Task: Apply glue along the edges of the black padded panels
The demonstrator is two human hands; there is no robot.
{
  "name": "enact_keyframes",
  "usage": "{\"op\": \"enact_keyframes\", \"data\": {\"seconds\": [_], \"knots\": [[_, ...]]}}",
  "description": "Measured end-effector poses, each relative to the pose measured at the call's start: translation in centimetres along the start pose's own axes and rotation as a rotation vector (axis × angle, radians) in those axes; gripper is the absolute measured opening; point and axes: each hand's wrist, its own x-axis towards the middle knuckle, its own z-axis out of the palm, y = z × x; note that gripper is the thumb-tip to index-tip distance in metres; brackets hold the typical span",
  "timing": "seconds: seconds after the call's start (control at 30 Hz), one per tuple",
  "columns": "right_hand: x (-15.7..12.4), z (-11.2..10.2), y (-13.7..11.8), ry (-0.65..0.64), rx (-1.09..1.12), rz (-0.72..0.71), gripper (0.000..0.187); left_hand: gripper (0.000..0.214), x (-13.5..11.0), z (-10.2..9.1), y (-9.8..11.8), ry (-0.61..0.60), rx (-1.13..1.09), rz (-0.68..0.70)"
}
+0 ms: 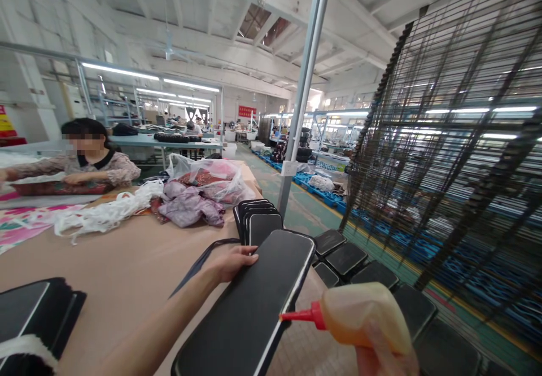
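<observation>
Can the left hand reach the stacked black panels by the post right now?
Likely yes: the stack stands just beyond the left hand with little between them, though it holds the nearer black panel, which hides part of the stack.

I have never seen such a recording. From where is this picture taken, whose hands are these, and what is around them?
There is no machine: a person works with two bare hands, and a camera worn on the head looks forward and down. The left hand holds a long black panel by its side. The right hand holds a plastic bottle, its red nozzle pointing at the panel's pale edge. On the brown table lie a stack of dark pieces, white strips and purplish cloth. Another person sits or stands farther back.
</observation>
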Motion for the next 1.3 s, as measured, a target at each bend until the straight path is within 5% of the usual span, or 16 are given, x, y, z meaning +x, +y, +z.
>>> {"op": "enact_keyframes", "data": {"seconds": [0.7,0.8,1.0,1.3], "knots": [[-1.5,-0.7,-0.1,-0.059,0.163,0.27,0.054,0.063,1.8,0.3,0.9,0.106,0.012,-0.01],[-1.5,-1.0,-0.4,-0.021,0.079,0.218,0.056,0.063,2.0,0.5,1.2,0.109,0.009,-0.013],[-1.2,-1.8,-0.7,0.01,-0.004,0.159,0.05,0.06,2.0,1.0,1.8,0.112,-0.001,-0.013],[-1.8,-1.0,-1.9,-0.015,0.096,0.282,0.039,0.055,2.6,1.3,2.4,0.152,-0.008,0.002]]}}
